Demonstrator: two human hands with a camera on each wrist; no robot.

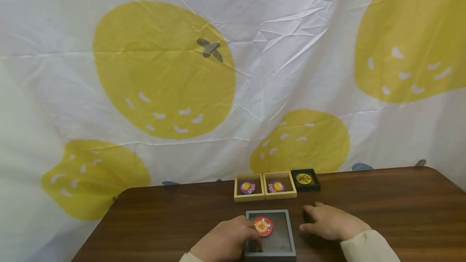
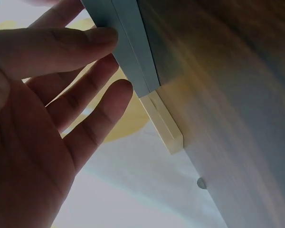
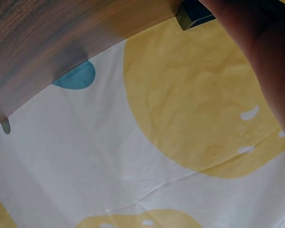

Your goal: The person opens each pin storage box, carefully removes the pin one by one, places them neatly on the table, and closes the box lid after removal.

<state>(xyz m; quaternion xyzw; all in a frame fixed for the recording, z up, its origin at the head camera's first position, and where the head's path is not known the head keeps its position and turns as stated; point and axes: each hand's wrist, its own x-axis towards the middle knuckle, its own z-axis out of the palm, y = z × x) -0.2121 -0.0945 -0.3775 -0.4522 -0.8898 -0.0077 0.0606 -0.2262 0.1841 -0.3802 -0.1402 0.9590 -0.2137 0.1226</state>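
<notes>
A grey square display frame [image 1: 292, 237] lies on the table, with a red poker chip [image 1: 267, 231] showing in its upper left part. My left hand [image 1: 227, 237] holds this frame at its left side. In the left wrist view, the thumb [image 2: 97, 40] lies against the grey outer wall while the other fingers reach the rim from the far side. To the right of the frame, my right hand [image 1: 329, 221] hovers low over the table, fingers apart and holding nothing. The right wrist view shows only a dark part of that hand [image 3: 266, 52].
Behind the grey frame, two light wooden frames [image 1: 249, 199] [image 1: 280, 196] hold purple and yellow chips. A black frame [image 1: 316, 183] with a yellow chip adjoins them on the right. A lemon-patterned curtain [image 1: 255, 72] hangs behind the brown wooden table [image 1: 174, 205].
</notes>
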